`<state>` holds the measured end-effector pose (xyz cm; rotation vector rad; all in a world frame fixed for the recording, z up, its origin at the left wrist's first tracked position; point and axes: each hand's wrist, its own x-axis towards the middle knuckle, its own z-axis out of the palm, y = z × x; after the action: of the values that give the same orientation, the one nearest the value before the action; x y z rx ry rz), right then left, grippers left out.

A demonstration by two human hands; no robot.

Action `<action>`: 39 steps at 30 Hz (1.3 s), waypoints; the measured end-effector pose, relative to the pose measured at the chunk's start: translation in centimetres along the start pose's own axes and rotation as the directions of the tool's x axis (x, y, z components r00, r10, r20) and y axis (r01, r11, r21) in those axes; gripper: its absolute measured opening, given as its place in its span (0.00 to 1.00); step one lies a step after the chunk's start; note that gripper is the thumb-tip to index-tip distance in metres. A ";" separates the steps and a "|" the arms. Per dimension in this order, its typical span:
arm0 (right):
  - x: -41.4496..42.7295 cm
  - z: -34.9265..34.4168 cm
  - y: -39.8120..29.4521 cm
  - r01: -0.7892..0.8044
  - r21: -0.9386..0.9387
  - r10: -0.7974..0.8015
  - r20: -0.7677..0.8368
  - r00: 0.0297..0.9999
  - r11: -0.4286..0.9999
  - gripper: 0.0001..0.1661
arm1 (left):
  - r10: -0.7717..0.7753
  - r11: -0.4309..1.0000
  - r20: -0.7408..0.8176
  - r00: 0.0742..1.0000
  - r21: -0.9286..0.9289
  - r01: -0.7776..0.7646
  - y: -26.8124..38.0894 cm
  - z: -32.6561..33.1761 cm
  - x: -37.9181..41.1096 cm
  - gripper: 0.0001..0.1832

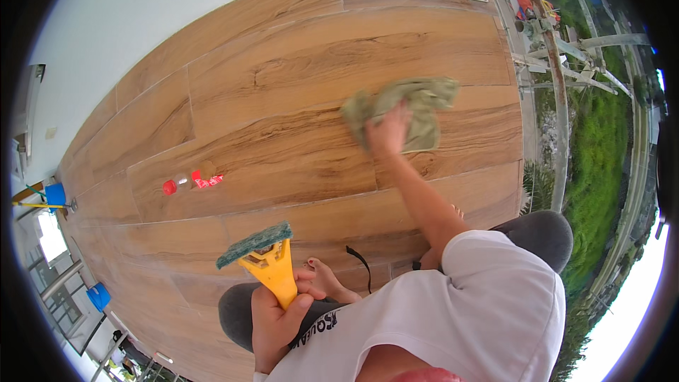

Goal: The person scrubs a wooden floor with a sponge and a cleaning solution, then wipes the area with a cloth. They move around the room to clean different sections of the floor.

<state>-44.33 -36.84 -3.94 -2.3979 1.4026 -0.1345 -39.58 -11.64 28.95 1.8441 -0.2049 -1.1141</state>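
My left hand (276, 318) is closed around the yellow plastic handle of a scrubber (278, 273), which carries a green scouring pad (254, 244) on its head. The tool is held up above my bent knee, its pad pointing away from me. Farther out, on the wood-look tiled floor (297, 170), my right hand (390, 127) presses on a crumpled olive-green cloth (419, 111). Its fingers are partly hidden in the folds, and both hand and cloth look blurred. My bare foot (329, 281) rests on the tiles near the scrubber.
A red bottle cap (169, 187) and a torn red-and-white wrapper (207, 180) lie on the floor to the left. A black strap (360, 265) lies near my foot. Blue buckets (55, 196) stand far left. Metal scaffold poles (557, 116) run beyond the floor's right edge; a white wall (122, 16) borders the far side.
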 end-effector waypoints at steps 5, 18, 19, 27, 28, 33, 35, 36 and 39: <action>-7.5 4.2 -14.2 0.722 0.191 -0.731 0.363 0.578 0.665 0.43 | -0.034 0.998 0.116 0.993 -0.047 0.040 0.0 -0.4 -1.0 0.23; -0.1 -6.2 21.4 0.021 -0.047 -0.032 -0.249 0.968 0.999 0.36 | 0.066 0.979 0.134 0.989 0.184 -0.091 -2.4 -6.7 10.4 0.18; 0.6 -7.7 25.6 -0.080 -0.108 0.044 -0.297 0.954 0.991 0.37 | 0.079 0.980 0.164 0.983 0.166 -0.107 -3.6 -6.4 11.3 0.18; -1.9 -5.2 18.2 -0.197 -0.035 0.184 -0.228 0.956 0.980 0.45 | 0.183 0.974 0.067 0.981 -0.145 -0.172 -9.4 -5.2 14.2 0.21; -4.5 -3.4 14.1 -0.151 -0.040 0.144 -0.146 0.979 0.988 0.47 | 0.201 0.972 0.073 0.977 -0.140 -0.189 -9.6 -4.6 14.6 0.21; -18.4 -0.9 -5.2 0.513 0.225 -0.543 0.550 0.635 0.828 0.46 | 0.294 0.951 0.082 0.952 -0.122 -0.283 -13.1 -2.4 17.7 0.20; -19.7 0.8 -7.4 0.481 0.577 -0.751 0.531 0.392 0.660 0.44 | 0.274 0.960 0.087 0.958 -0.075 -0.268 -14.2 -1.6 18.8 0.19; -19.6 0.5 -7.6 0.084 0.754 -0.662 0.512 0.547 0.652 0.43 | 0.209 0.976 0.022 0.978 -0.066 -0.207 -14.6 -1.0 18.8 0.19; -16.9 -2.6 -8.3 -0.536 0.824 -0.335 0.565 0.754 0.184 0.39 | 0.166 0.973 0.054 0.985 0.152 -0.173 -16.8 -0.8 19.0 0.21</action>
<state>-46.68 -19.28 3.07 -0.9543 0.6599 -0.0920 -33.12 -12.51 4.41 1.9023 -0.4770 -1.0414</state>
